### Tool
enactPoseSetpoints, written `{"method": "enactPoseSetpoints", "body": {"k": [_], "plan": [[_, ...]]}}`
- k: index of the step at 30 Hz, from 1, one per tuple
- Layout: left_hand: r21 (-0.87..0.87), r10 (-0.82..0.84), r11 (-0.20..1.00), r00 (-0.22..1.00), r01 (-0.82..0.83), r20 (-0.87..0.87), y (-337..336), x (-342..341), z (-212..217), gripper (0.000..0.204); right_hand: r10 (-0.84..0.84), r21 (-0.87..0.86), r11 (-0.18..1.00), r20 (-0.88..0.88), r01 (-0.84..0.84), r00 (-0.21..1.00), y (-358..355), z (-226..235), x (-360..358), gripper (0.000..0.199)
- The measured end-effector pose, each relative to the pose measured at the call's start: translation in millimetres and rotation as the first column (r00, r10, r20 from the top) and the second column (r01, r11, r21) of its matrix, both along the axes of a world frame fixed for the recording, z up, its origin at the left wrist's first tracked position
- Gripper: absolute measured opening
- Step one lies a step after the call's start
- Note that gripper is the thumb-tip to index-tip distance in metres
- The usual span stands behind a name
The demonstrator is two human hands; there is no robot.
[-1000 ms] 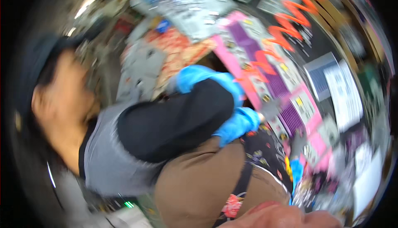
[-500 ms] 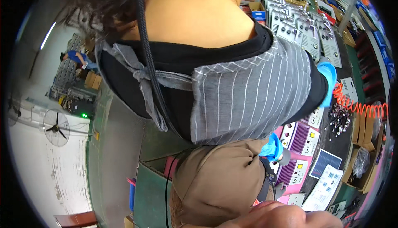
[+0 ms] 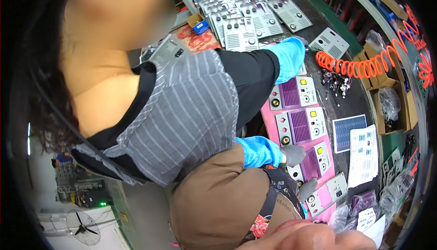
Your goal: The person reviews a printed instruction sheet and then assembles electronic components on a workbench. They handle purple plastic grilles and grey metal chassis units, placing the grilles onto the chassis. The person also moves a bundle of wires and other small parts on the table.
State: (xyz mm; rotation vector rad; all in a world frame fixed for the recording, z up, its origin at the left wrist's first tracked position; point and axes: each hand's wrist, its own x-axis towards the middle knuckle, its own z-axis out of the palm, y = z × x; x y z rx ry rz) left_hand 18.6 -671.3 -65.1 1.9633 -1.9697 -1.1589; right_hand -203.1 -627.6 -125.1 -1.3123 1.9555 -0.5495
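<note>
A person in a grey striped vest (image 3: 182, 113) and brown trousers stands right in front of me and fills the middle of the view. Both their arms have blue sleeve covers and grey gloves. Their lower gloved hand (image 3: 293, 154) rests on a row of pink panels with purple grilles (image 3: 302, 127) on the dark bench. Their upper arm (image 3: 289, 56) reaches toward the grey panels (image 3: 246, 18) farther along. A blurred bare shape, which seems to be my right hand (image 3: 309, 236), sits close to the lens at the lower edge. Its grip is unreadable. My left hand is out of sight.
An orange coiled hose (image 3: 364, 65) crosses the bench at the right, above a pile of small black parts (image 3: 334, 84). Cardboard boxes with plastic bags (image 3: 391, 109) and printed sheets (image 3: 364, 150) lie at the bench's right. A fan (image 3: 82, 227) stands on the floor at the lower left.
The view has swung. The person's back filled the frame half a second ago. Now they sit more to the left, and the bench with its panels shows at the right.
</note>
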Motion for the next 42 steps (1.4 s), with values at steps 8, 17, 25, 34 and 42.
{"method": "enactPoseSetpoints", "body": {"k": [8,17,25,34,42], "plan": [[-0.115,0.039,0.992,0.999,-0.042,-0.031,-8.9,-2.6,3.1,0.039,0.032,-0.002,0.999,0.15,-0.032,0.988,-9.2,-38.4,-29.6,0.056],[-0.064,-0.051,0.997,0.998,0.049,-0.023,-15.1,12.3,17.8,0.044,0.058,-0.027,0.998,0.168,-0.054,0.984,-15.2,-43.6,-25.3,0.055],[0.122,0.09,0.991,0.918,-0.046,-0.387,-17.3,25.7,49.1,0.048,0.18,-0.099,0.974,-0.211,-0.204,0.961,-22.8,30.7,-6.7,0.044],[-0.381,-0.064,0.905,0.823,-0.191,-0.565,-18.2,22.7,115.5,0.064,0.037,-0.655,0.752,0.157,0.076,0.987,-40.1,164.9,11.8,0.066],[-0.82,-0.491,0.519,0.87,0.241,-0.055,18.9,-49.3,201.0,0.027,0.113,-0.177,0.872,0.98,0.457,0.164,-51.8,176.4,6.2,0.049]]}}
